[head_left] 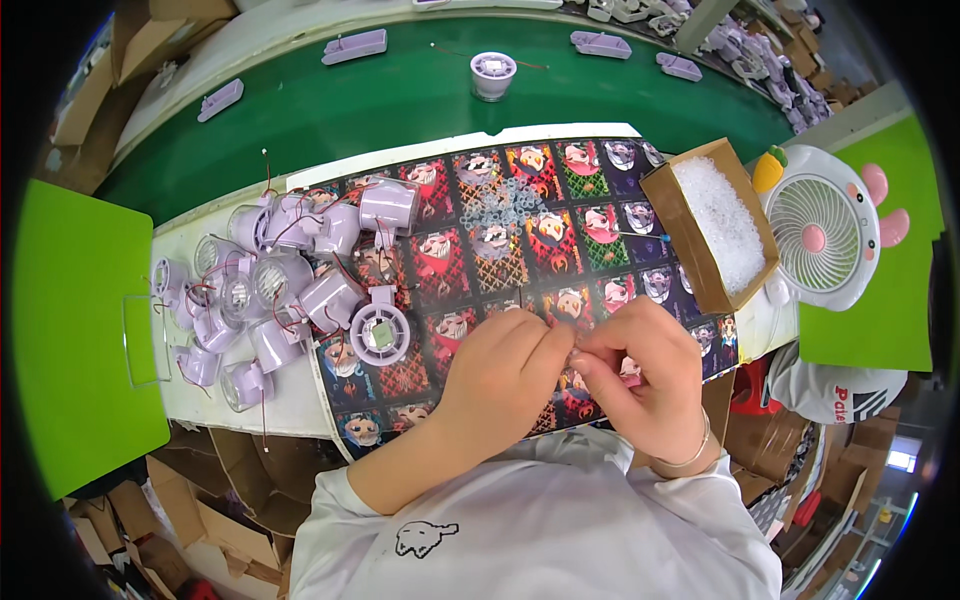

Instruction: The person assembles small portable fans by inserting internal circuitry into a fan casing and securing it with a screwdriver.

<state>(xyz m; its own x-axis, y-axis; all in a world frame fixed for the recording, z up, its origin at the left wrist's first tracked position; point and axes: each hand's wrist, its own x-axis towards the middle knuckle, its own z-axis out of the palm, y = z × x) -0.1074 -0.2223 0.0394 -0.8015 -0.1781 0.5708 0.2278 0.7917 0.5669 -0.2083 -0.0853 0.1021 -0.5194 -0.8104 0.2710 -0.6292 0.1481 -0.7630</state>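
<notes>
Over the near part of the patterned mat point(436, 282), my left hand point(515, 365) and my right hand point(645, 365) meet with fingertips pinched together. Whatever they pinch is too small and covered to make out. Just left of my left hand lies a round lilac plastic housing point(380, 334) with a green piece in its middle. Farther left, a pile of lilac cup-shaped housings point(335, 300) with thin red wires covers the table. A scatter of small clear plastic pieces point(503, 204) lies on the mat beyond my hands.
At the right stands a cardboard box point(722, 232) of clear small pieces, beside a white fan point(815, 228). Behind the table runs a green conveyor belt point(400, 95) carrying a lilac housing point(493, 76) and several lilac trays point(355, 47). Green panels point(90, 330) flank the table.
</notes>
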